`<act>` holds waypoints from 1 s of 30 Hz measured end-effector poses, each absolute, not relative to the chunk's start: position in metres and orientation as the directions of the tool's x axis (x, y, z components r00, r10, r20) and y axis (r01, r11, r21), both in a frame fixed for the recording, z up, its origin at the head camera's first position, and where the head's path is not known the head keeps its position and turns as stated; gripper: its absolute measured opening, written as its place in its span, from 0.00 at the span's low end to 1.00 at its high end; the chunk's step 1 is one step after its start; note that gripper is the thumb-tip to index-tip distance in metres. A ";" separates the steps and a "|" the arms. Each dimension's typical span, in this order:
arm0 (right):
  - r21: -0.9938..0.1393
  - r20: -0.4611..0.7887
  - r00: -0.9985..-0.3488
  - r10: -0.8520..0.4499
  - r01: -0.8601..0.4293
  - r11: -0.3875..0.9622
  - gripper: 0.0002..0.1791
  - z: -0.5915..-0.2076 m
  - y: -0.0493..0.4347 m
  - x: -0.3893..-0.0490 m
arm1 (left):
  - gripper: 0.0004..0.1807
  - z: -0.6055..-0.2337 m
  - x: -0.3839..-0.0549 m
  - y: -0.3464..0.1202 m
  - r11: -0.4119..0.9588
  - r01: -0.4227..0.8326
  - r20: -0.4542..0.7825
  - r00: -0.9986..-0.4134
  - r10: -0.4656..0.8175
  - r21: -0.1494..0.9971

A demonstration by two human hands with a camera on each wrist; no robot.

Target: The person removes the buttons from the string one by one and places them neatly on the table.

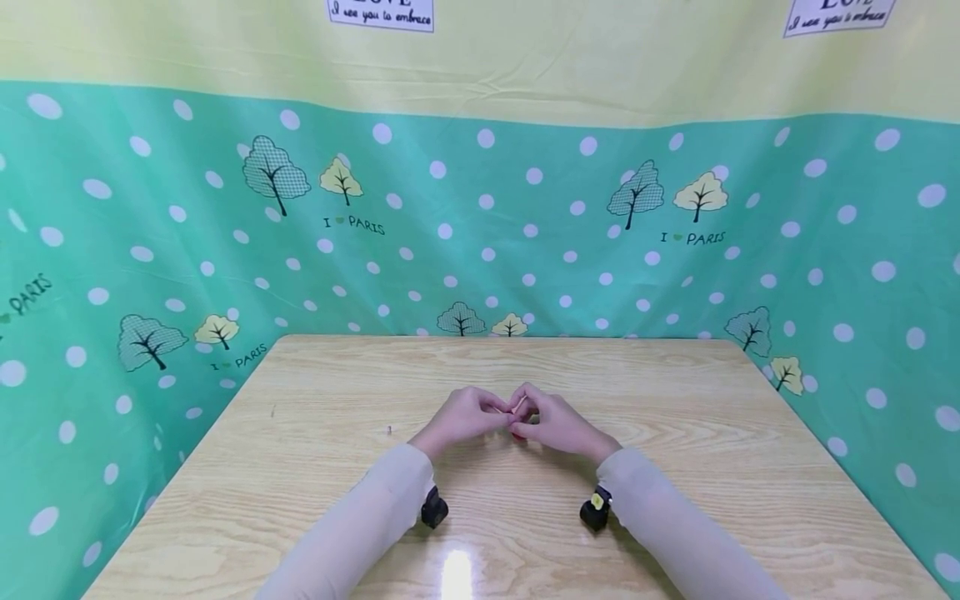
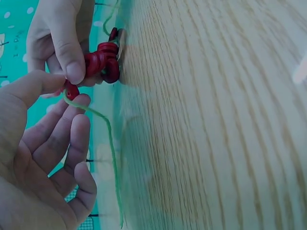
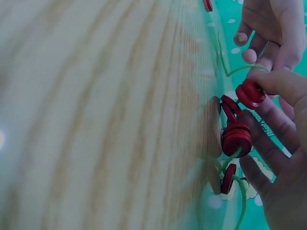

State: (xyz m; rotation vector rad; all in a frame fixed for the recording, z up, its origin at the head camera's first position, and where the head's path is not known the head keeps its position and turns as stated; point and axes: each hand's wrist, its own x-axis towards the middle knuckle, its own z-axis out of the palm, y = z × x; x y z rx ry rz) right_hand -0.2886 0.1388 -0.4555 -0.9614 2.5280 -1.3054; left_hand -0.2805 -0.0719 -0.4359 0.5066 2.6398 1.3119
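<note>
Over the middle of the table, my two hands meet at the fingertips. My left hand pinches a small red button between thumb and finger, its other fingers loosely spread. From that button a green string hangs in a long loose tail. My right hand pinches red buttons threaded on the same string, close beside the left fingertips. More strung buttons dangle below the right fingers, close over the tabletop. One button sits apart, further along the string. In the head view, the fingers mostly hide the buttons.
A small object lies on the wooden table left of my hands. Another red button shows at the right wrist view's top edge. Green dotted cloth hangs behind the table and along its sides.
</note>
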 end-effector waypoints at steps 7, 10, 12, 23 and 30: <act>-0.795 0.132 -0.791 -0.598 -0.445 0.413 0.12 -0.456 0.139 -0.287 | 0.12 -0.436 -0.280 -0.076 0.563 0.235 0.015 -0.931 0.366 0.792; -0.793 0.097 -0.793 -0.601 -0.427 0.435 0.12 -0.457 0.139 -0.287 | 0.12 -0.437 -0.280 -0.079 0.569 0.238 0.017 -0.931 0.366 0.787; -0.787 0.074 -0.794 -0.603 -0.418 0.454 0.12 -0.457 0.139 -0.287 | 0.11 -0.436 -0.280 -0.080 0.569 0.235 0.015 -0.931 0.365 0.788; -0.666 0.059 -0.780 -0.623 -0.495 0.557 0.10 -0.459 0.134 -0.291 | 0.12 -0.431 -0.281 -0.085 0.572 0.240 0.015 -0.929 0.370 0.785; -0.734 0.006 -0.799 -0.601 -0.412 0.540 0.08 -0.454 0.137 -0.288 | 0.12 -0.427 -0.279 -0.089 0.569 0.246 0.026 -0.930 0.366 0.785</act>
